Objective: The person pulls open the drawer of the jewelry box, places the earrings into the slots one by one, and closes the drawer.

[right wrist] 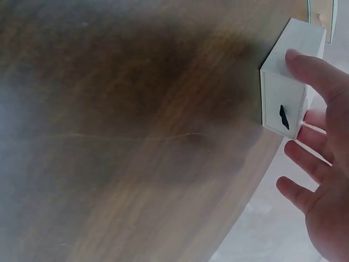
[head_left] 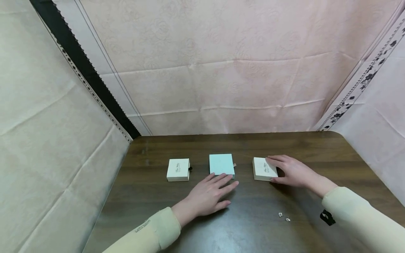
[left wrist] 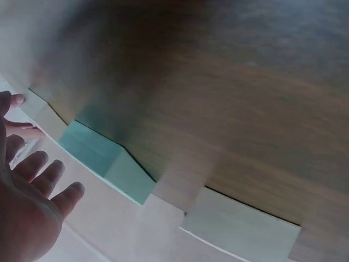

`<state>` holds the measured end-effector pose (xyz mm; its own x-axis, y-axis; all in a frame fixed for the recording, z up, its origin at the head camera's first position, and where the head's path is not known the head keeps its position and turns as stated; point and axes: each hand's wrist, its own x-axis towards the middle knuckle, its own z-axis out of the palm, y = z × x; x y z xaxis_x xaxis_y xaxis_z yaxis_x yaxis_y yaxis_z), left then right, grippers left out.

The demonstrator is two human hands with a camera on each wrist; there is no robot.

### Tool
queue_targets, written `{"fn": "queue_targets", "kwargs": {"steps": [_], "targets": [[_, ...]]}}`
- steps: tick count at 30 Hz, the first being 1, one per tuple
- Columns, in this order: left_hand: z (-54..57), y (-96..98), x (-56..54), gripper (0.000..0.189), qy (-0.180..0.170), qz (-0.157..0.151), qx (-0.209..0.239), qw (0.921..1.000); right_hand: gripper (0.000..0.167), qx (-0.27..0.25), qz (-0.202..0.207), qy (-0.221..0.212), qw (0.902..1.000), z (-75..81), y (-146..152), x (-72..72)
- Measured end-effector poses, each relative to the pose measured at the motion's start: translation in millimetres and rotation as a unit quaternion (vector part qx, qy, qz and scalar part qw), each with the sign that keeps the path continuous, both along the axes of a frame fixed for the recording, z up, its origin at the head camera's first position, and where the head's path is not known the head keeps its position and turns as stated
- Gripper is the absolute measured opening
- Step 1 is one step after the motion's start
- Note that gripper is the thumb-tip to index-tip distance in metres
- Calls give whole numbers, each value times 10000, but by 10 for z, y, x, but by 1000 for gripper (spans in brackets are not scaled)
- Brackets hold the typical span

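Observation:
On the right, my right hand (head_left: 292,171) grips a small white box (head_left: 263,168) with dark lettering on its lid, thumb on the near side and fingers at the far side. A black pull tab (right wrist: 284,117) shows on that box's end in the right wrist view. My left hand (head_left: 210,195) is held over the table with fingers spread, fingertips overlapping the near edge of a light teal box (head_left: 220,164) in the middle. That teal box has a pale tab on its right side. Another white lettered box (head_left: 178,170), with a black tab, stands to the left.
Two tiny shiny pieces (head_left: 284,217) lie on the dark wooden table (head_left: 246,225) at the front right. A small black object (head_left: 327,217) shows beside the right sleeve. Pale cloth (head_left: 221,88) hangs behind the table and along both sides.

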<state>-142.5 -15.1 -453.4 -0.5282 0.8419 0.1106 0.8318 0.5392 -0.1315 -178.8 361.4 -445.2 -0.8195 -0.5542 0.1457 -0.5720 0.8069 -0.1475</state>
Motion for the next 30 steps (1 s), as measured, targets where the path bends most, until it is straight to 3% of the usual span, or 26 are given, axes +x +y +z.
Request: {"fn": "queue_targets", "kwargs": {"steps": [15, 30], "targets": [[57, 394, -84, 67, 115, -43, -341, 9993, 74, 349, 275, 111, 9990, 46, -51, -111], [73, 958, -324, 67, 103, 63, -579, 9982, 71, 708, 493, 605, 9944, 244, 55, 65]]}}
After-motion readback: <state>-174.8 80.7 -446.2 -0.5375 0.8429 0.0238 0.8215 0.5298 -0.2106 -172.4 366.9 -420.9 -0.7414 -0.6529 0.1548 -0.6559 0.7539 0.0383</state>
